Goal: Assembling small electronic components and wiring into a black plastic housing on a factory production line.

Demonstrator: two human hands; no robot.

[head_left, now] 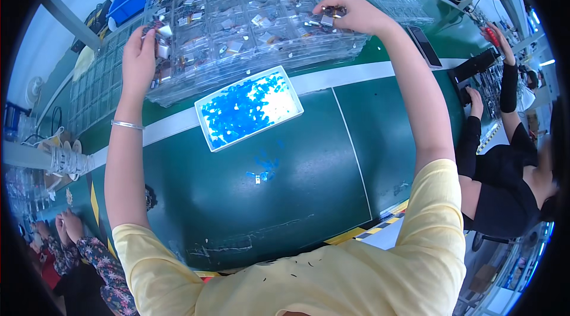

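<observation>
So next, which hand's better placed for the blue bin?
Probably the left hand, at the left side of the clear trays, nearer the blue bin. The right hand is farther right. Both hold parts.

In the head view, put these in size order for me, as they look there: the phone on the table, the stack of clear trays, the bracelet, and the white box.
Largest to smallest:
1. Stack of clear trays
2. White box
3. Phone
4. Bracelet
None look alike in size.

One white box (259, 128), one bracelet (127, 124)
</observation>
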